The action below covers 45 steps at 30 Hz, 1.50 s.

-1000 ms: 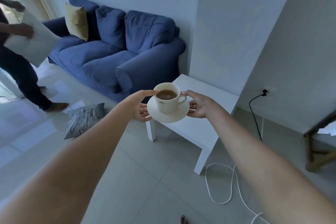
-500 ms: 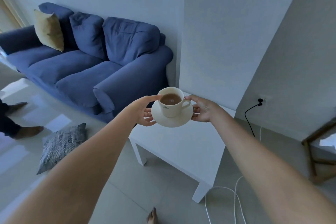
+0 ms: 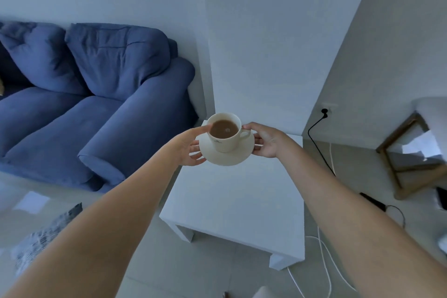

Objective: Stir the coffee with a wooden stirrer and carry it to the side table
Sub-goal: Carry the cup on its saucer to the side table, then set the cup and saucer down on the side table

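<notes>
Coffee cup (image 3: pixel 225 132) in both hands now hovers above side table (image 3: pixel 237 198).

Cup (image 3: pixel 225 132) and saucer (image 3: pixel 227 152) now over the worktop (image 3: pixel 237 196); 1.0 s ago they hung ahead of its near corner. Worktop fills more of the view, seen from more directly above. Sofa (image 3: pixel 96 109) shifted left; yellow cushion nearly out of frame. The other person has left the view.

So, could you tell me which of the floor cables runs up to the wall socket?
The black cable, plugged into the wall socket; the white cables lie looped on the floor by the white side table.
</notes>
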Motion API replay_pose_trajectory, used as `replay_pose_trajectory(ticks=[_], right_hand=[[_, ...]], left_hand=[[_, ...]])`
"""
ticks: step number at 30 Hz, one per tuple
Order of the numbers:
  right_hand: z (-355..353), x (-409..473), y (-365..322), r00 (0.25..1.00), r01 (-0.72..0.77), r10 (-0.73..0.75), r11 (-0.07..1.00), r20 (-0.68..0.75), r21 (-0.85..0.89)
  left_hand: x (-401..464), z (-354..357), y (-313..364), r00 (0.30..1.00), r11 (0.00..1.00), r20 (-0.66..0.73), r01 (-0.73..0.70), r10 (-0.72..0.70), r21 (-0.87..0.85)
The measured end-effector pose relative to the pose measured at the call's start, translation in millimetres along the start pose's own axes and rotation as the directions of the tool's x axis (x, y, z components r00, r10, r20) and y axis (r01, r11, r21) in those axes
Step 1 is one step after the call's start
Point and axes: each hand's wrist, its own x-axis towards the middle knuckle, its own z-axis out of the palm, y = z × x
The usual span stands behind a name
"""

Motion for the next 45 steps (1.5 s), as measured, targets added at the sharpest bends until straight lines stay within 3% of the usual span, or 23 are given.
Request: replay_pose_trajectory(ticks=[13, 27, 45], right_hand=[[-46, 89, 2, 0.994, -0.082, 0.086, 0.994, -0.062, 0.075], [-117, 205, 50, 0.974, -0.188, 0.206, 0.966, -0.089, 0.178], [-151, 282, 119, 0.948, -0.31, 0.314, 0.948, -0.051, 0.073]], left_hand=[[113, 29, 14, 0.994, 0.995, 0.072, 0.081, -0.085, 0.056], [263, 65, -27, 0.968, 0.98, 0.152, 0.195, -0.2, 0.047], [348, 61, -73, 0.956, 0.947, 0.118, 0.241, -0.269, 0.21]])
